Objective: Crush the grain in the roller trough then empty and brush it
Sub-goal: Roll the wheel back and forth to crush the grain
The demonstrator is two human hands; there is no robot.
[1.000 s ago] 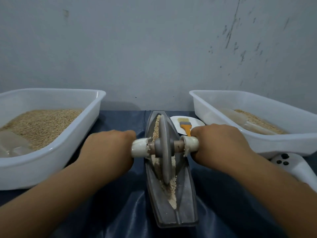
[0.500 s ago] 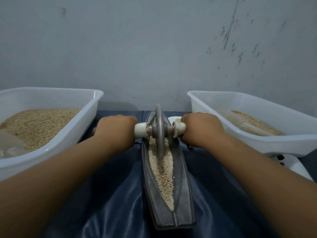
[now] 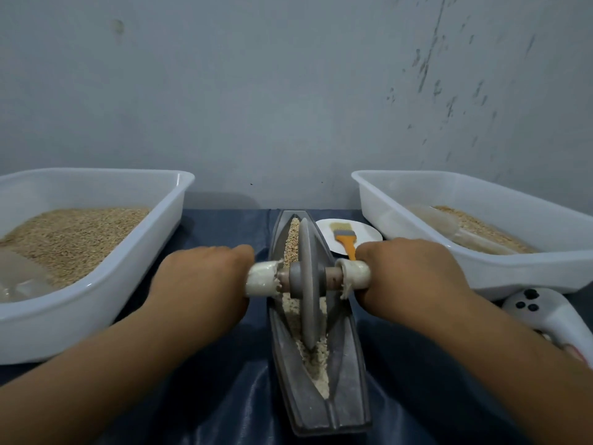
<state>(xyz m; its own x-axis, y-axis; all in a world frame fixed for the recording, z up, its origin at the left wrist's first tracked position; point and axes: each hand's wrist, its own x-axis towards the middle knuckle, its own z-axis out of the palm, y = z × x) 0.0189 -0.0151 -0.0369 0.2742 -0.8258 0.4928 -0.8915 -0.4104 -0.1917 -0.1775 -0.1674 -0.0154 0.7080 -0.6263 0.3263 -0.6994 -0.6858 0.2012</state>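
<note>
A grey boat-shaped roller trough [image 3: 346,396] lies lengthwise on the dark blue cloth, with pale grain [image 3: 316,361] along its groove. A grey disc roller [image 3: 308,284] stands upright in the groove near the trough's middle. My left hand [image 3: 199,284] grips the roller's white left handle [image 3: 261,279]. My right hand [image 3: 410,277] grips the white right handle [image 3: 354,274]. An orange-handled brush [image 3: 345,237] lies on a small white plate [image 3: 365,234] behind my right hand.
A white tub [image 3: 106,284] holding whole grain stands at the left. Another white tub [image 3: 513,271] with grain and a clear scoop stands at the right. A white controller [image 3: 539,309] lies at the right edge. A grey wall rises right behind the table.
Both hands have pulled the roller back from the trough's far end toward its middle. The brush and plate are visible again behind my right hand.
</note>
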